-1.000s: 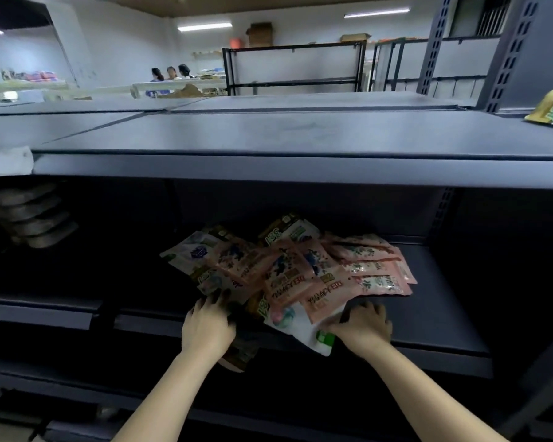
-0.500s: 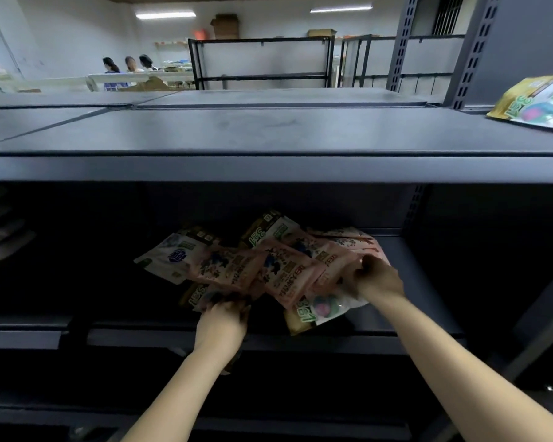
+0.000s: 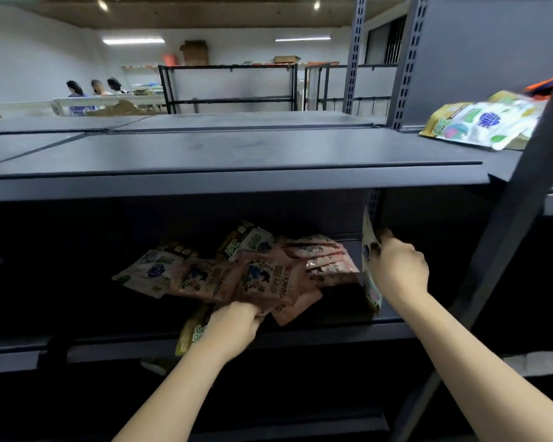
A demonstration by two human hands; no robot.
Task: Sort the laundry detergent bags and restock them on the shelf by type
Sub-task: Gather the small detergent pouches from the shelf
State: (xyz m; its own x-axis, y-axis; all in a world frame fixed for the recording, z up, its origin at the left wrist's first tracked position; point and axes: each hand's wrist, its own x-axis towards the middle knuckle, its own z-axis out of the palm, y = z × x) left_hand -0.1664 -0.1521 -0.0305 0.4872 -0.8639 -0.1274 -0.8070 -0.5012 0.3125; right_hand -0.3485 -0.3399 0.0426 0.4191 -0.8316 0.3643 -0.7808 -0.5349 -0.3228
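Observation:
A loose heap of detergent bags lies on the dark middle shelf [image 3: 348,327]: several pink bags [image 3: 268,275], a white bag with a blue logo [image 3: 150,272], and a gold-and-white bag [image 3: 246,242] at the back. My left hand [image 3: 233,323] grips the front edge of the pink bags; a yellow bag [image 3: 190,336] hangs over the shelf lip beside it. My right hand [image 3: 396,266] holds a white bag [image 3: 369,269] on edge, lifted clear to the right of the heap.
The top shelf [image 3: 237,154] is bare except for a stack of gold-and-white bags [image 3: 479,122] at the far right. A slanted grey upright [image 3: 508,224] crosses close to my right hand. Empty racks and three seated people [image 3: 93,87] are in the background.
My right hand pulled a white bag out of the heap and raised it to the right. My left hand slid in onto the pink bags. The view shifted up and left.

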